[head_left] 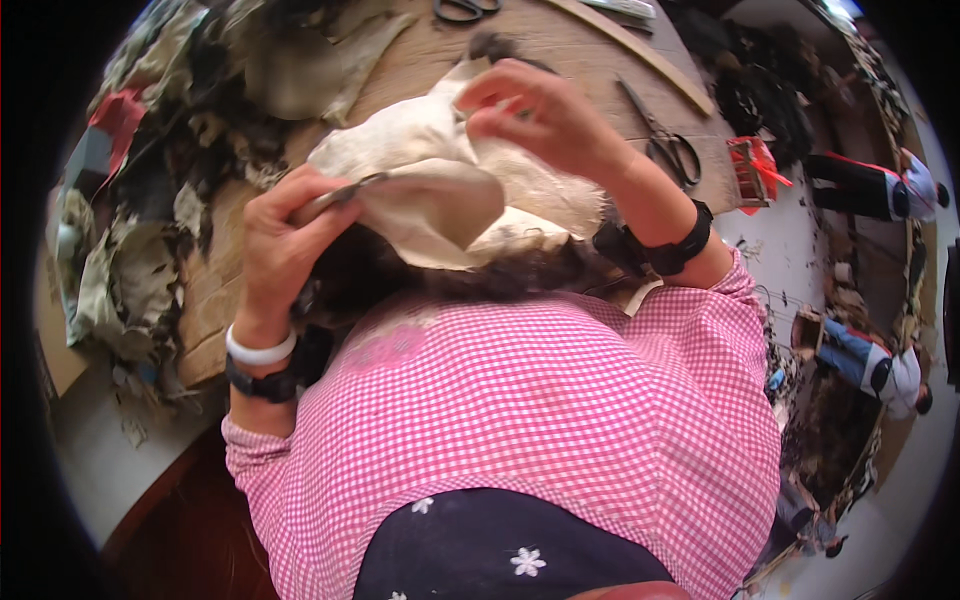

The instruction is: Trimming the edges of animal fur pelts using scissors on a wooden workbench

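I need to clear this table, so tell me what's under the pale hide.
Dark fur shows along the near edge of the pale hide, and the wooden table past its far side. What lies beneath its middle is covered.

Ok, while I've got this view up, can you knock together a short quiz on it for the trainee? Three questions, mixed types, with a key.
1. Multiple choice: what is the left hand holding up?
A) a wooden strip
B) a pale hide
C) a red basket

2. True or false: the scissors to the right of the right hand lie on the wooden table, in neither hand.

3. Fill in the gap: the white band is worn on the person's ____ wrist.

Key: 1. B; 2. true; 3. left
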`<control>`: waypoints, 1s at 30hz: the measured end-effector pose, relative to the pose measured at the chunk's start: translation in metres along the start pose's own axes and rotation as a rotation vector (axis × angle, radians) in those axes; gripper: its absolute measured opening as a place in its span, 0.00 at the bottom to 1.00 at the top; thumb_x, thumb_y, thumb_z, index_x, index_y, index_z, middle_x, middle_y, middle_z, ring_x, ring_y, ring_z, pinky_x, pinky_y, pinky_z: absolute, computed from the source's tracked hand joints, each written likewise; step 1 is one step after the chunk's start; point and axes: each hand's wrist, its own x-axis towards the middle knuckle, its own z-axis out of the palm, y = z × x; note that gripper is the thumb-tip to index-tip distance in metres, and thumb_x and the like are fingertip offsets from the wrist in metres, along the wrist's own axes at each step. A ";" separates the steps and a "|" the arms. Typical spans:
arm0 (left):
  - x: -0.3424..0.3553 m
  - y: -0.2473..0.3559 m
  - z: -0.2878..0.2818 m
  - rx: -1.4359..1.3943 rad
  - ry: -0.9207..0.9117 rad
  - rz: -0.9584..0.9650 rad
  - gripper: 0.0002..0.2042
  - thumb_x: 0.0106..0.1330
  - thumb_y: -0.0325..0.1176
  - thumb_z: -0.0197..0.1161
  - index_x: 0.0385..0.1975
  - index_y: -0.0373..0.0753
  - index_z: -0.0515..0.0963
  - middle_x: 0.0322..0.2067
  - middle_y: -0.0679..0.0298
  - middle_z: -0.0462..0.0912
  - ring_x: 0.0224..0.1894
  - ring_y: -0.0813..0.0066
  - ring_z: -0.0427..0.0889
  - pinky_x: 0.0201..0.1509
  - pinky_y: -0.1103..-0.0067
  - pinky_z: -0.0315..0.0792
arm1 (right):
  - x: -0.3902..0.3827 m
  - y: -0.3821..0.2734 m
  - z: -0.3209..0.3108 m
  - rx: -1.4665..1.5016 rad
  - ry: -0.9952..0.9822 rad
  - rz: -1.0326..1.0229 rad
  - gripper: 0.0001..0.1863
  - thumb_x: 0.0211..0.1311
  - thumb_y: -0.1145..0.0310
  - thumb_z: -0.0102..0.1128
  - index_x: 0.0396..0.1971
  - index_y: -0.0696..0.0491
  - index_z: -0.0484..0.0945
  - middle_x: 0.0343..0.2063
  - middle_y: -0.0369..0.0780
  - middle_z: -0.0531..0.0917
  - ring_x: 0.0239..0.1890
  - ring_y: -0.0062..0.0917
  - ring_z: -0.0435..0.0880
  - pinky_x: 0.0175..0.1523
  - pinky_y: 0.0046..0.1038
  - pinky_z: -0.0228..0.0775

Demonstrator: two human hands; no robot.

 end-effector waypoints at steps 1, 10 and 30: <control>0.000 -0.003 -0.001 -0.056 0.006 -0.013 0.05 0.55 0.19 0.64 0.32 0.32 0.81 0.26 0.71 0.74 0.30 0.87 0.70 0.35 0.89 0.63 | -0.011 0.023 -0.018 0.092 0.029 0.228 0.15 0.56 0.57 0.64 0.34 0.53 0.79 0.33 0.42 0.79 0.36 0.33 0.79 0.41 0.32 0.70; 0.004 0.002 0.002 -0.017 0.012 -0.009 0.06 0.55 0.19 0.63 0.32 0.31 0.80 0.28 0.72 0.72 0.33 0.85 0.69 0.38 0.89 0.61 | -0.181 0.158 -0.135 -1.140 0.264 0.640 0.21 0.53 0.56 0.65 0.38 0.56 0.73 0.37 0.46 0.78 0.44 0.42 0.76 0.46 0.39 0.69; -0.001 -0.006 0.002 -0.163 0.003 0.127 0.07 0.57 0.20 0.64 0.35 0.32 0.80 0.31 0.70 0.77 0.36 0.86 0.73 0.41 0.89 0.67 | -0.079 -0.015 -0.067 -0.642 0.023 0.215 0.33 0.43 0.45 0.70 0.38 0.57 0.71 0.26 0.39 0.72 0.26 0.28 0.72 0.33 0.31 0.64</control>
